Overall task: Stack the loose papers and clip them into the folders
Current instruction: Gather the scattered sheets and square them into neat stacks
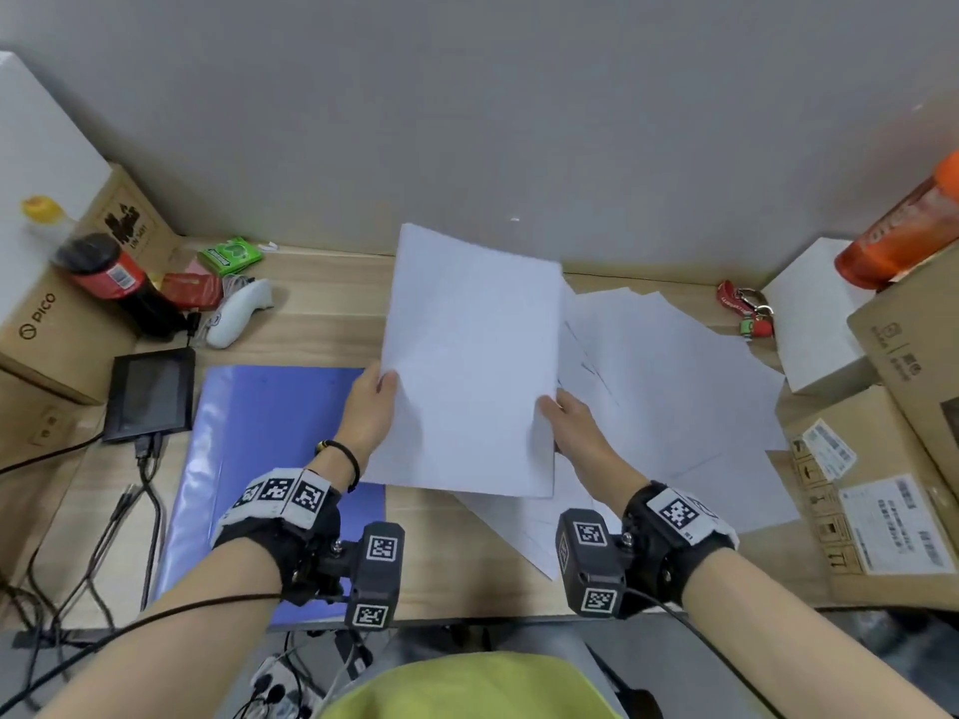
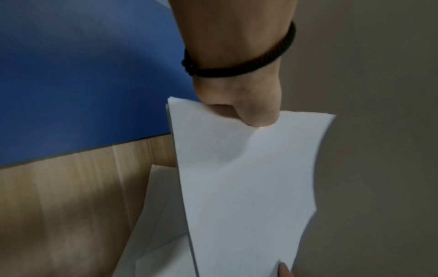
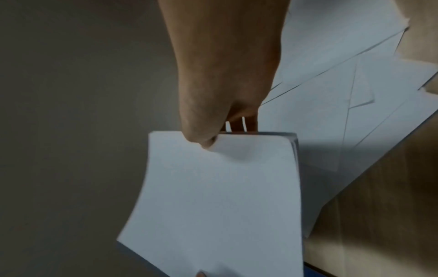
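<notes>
I hold a stack of white papers [image 1: 469, 365] upright above the wooden desk [image 1: 322, 313]. My left hand [image 1: 371, 407] pinches its left edge, thumb on the front sheet. My right hand [image 1: 571, 422] pinches the right edge. The left wrist view shows the stack of papers [image 2: 244, 178] with my left hand [image 2: 246, 110] gripping its edge. In the right wrist view the same stack of papers [image 3: 220, 196] hangs from my right hand [image 3: 208, 138], thumb in front and fingers behind. A blue folder [image 1: 259, 433] lies flat on the desk to the left. Several loose sheets [image 1: 685, 386] lie scattered to the right.
Cardboard boxes [image 1: 882, 459] line the right side with an orange bottle [image 1: 903, 225] on top. At the left stand a PICO box [image 1: 46, 324], a dark bottle [image 1: 119, 282], a white controller [image 1: 238, 313], a black device [image 1: 150, 391] and cables [image 1: 124, 516]. A grey wall [image 1: 467, 111] is behind.
</notes>
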Motion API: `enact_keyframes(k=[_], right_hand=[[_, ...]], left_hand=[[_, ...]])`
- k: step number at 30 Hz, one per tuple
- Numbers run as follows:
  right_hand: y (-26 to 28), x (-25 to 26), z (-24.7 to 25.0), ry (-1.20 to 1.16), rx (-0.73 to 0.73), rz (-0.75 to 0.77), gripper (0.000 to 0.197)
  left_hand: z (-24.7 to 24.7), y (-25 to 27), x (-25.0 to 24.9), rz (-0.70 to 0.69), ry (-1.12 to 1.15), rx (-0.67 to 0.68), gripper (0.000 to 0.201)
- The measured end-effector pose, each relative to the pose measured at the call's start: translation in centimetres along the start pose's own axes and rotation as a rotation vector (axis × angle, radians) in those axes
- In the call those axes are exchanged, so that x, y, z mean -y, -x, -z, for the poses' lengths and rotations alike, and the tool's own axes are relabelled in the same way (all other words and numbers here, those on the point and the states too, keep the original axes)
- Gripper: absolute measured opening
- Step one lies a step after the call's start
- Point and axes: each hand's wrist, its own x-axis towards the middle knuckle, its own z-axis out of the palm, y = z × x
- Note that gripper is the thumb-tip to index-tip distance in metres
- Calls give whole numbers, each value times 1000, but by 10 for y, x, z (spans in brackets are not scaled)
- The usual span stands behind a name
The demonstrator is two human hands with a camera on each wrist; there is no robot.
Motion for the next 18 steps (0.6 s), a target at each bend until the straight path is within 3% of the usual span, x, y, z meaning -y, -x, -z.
enact_keyframes(k=[5,11,13,18], right_hand=[[0,-3,-26,-54,177,-129,31],[3,-35,-33,-112,325,-267,30],[2,-41,-25,-96,311,-271,27],[-5,-54,17,-58,184,-281,23]], left_hand=[[33,4,38,128,-108,-145,33],[72,10,100,403,-307,-227,47],[72,11,102,417,-349,-271,46],[51,9,71,294,-551,-557,49]])
